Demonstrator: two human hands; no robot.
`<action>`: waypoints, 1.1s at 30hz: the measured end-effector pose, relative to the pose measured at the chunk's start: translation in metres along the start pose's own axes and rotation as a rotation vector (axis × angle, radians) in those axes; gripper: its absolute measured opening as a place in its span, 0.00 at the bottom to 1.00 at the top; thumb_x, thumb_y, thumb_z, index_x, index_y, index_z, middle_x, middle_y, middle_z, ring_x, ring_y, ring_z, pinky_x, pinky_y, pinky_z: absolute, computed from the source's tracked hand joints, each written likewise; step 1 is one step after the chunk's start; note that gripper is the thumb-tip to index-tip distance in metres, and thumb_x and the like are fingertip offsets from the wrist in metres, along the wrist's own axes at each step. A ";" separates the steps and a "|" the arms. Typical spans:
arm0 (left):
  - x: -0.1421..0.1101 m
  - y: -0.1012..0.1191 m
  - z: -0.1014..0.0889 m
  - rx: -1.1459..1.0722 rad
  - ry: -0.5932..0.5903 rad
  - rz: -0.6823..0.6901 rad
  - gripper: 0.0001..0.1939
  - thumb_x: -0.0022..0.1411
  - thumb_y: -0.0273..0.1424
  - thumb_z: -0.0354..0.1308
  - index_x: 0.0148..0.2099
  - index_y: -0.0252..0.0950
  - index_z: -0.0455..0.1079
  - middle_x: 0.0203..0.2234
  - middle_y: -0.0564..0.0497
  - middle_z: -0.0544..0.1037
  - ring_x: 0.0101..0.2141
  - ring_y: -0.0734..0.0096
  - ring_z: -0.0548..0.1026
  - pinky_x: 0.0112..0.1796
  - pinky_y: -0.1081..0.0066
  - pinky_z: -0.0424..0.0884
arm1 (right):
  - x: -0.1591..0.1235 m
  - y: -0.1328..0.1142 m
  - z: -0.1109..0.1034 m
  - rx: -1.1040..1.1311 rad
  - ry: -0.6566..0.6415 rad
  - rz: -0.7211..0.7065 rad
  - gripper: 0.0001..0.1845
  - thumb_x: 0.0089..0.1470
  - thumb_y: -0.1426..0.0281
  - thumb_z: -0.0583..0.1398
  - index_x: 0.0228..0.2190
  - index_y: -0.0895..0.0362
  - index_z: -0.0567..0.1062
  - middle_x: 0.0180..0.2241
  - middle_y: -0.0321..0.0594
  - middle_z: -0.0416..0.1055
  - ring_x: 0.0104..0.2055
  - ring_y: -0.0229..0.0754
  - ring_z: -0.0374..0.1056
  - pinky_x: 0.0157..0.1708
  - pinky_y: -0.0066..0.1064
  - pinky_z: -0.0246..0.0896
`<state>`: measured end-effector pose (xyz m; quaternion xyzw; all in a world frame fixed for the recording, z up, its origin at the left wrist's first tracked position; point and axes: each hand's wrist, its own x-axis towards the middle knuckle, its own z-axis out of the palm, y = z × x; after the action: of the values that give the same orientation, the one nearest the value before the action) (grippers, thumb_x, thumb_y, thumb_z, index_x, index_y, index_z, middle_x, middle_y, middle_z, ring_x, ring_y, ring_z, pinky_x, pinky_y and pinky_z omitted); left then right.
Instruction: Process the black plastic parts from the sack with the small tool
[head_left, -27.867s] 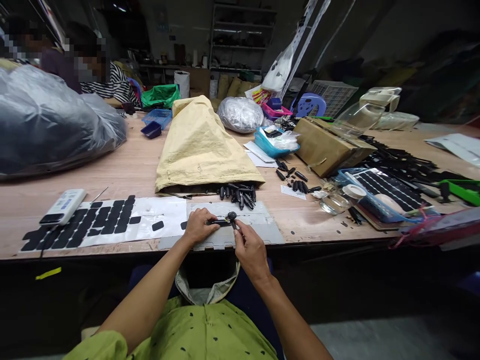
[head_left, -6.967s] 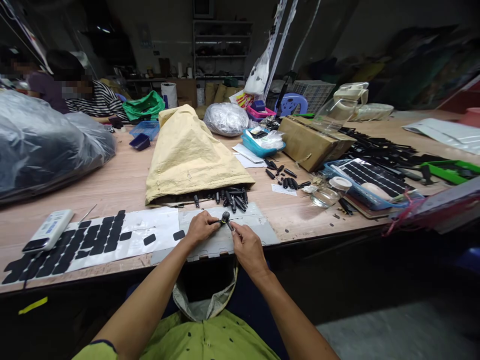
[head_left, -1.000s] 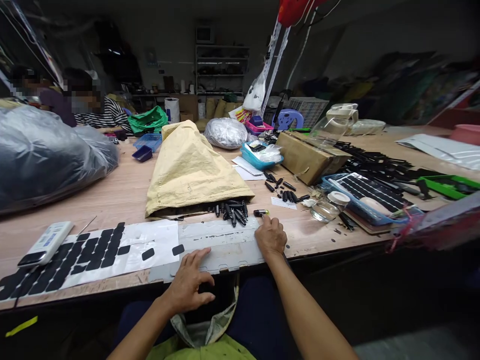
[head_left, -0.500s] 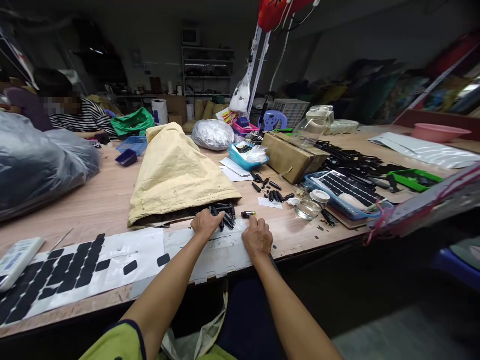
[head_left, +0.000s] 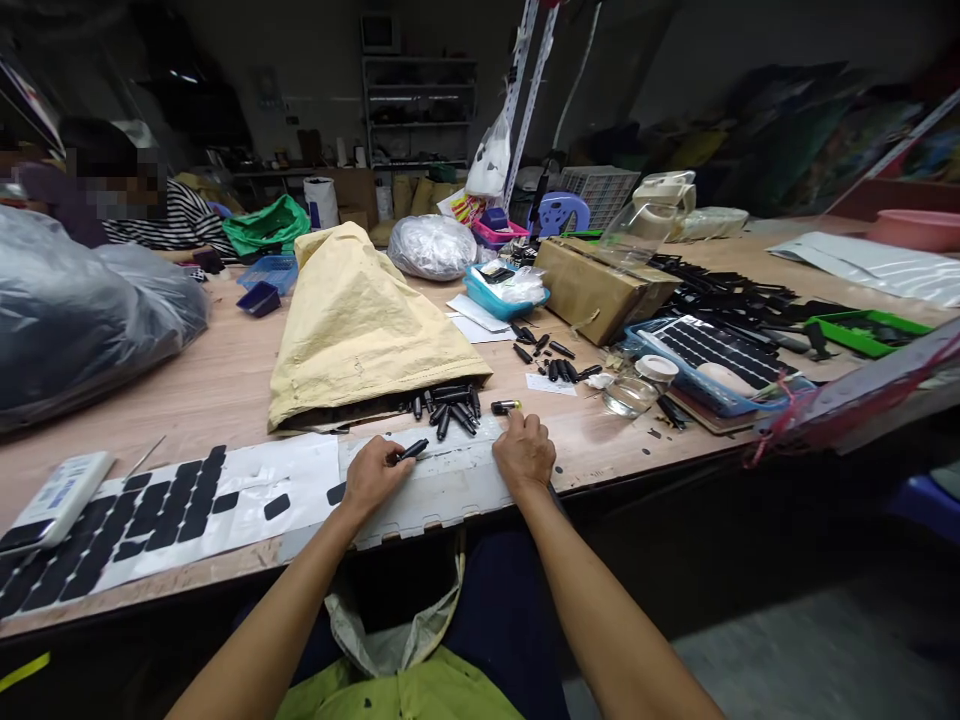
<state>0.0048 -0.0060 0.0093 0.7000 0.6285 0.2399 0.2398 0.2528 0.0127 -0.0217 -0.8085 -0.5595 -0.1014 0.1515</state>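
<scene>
My left hand [head_left: 373,475] is closed on a small black cylindrical part [head_left: 412,451] over the grey plastic sheet [head_left: 442,487] at the table's near edge. My right hand [head_left: 524,449] rests curled on the right end of that sheet, its fingertips by a short black part with a yellow end [head_left: 505,407]; what the fingers hold, if anything, is hidden. A heap of similar black parts [head_left: 447,403] spills from the mouth of a tan sack [head_left: 360,320] just behind my hands.
A white sheet of black pads [head_left: 142,510] and a white handset [head_left: 56,492] lie at the left. A large grey plastic bag [head_left: 82,310], a cardboard box [head_left: 600,285], a blue tray with a solar panel [head_left: 712,360] and a glass jar [head_left: 634,390] stand around. People sit at the far left.
My left hand has drawn back from the heap at the sack's mouth towards me, now with a black part in it. My right hand has stayed by the yellow-ended part.
</scene>
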 end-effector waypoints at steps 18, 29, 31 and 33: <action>-0.018 -0.019 0.005 0.022 -0.014 0.155 0.09 0.57 0.34 0.62 0.41 0.41 0.76 0.33 0.51 0.75 0.39 0.63 0.69 0.42 0.65 0.63 | -0.017 -0.001 -0.038 0.498 -0.082 0.109 0.23 0.58 0.71 0.51 0.54 0.55 0.72 0.43 0.46 0.71 0.40 0.42 0.66 0.37 0.31 0.59; -0.019 -0.013 0.000 -0.013 -0.048 0.088 0.09 0.55 0.33 0.64 0.40 0.42 0.78 0.31 0.52 0.76 0.38 0.64 0.69 0.40 0.66 0.62 | -0.091 -0.041 -0.053 0.881 -0.199 -0.331 0.20 0.59 0.69 0.51 0.50 0.57 0.74 0.45 0.46 0.74 0.46 0.42 0.70 0.47 0.33 0.67; -0.019 -0.012 0.000 -0.013 -0.049 0.085 0.09 0.55 0.33 0.64 0.40 0.42 0.78 0.31 0.52 0.76 0.38 0.63 0.69 0.41 0.66 0.62 | -0.093 -0.041 -0.050 0.856 -0.207 -0.338 0.20 0.59 0.70 0.51 0.50 0.57 0.74 0.45 0.46 0.74 0.46 0.42 0.70 0.48 0.34 0.66; -0.019 -0.012 0.000 -0.010 -0.050 0.079 0.08 0.55 0.33 0.64 0.39 0.41 0.79 0.31 0.52 0.76 0.39 0.63 0.69 0.41 0.66 0.62 | -0.093 -0.040 -0.048 0.837 -0.231 -0.333 0.20 0.59 0.70 0.51 0.50 0.57 0.74 0.44 0.46 0.75 0.46 0.43 0.70 0.49 0.35 0.66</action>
<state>-0.0059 -0.0240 0.0012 0.7290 0.5928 0.2347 0.2492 0.1823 -0.0729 -0.0024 -0.5830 -0.6876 0.2011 0.3833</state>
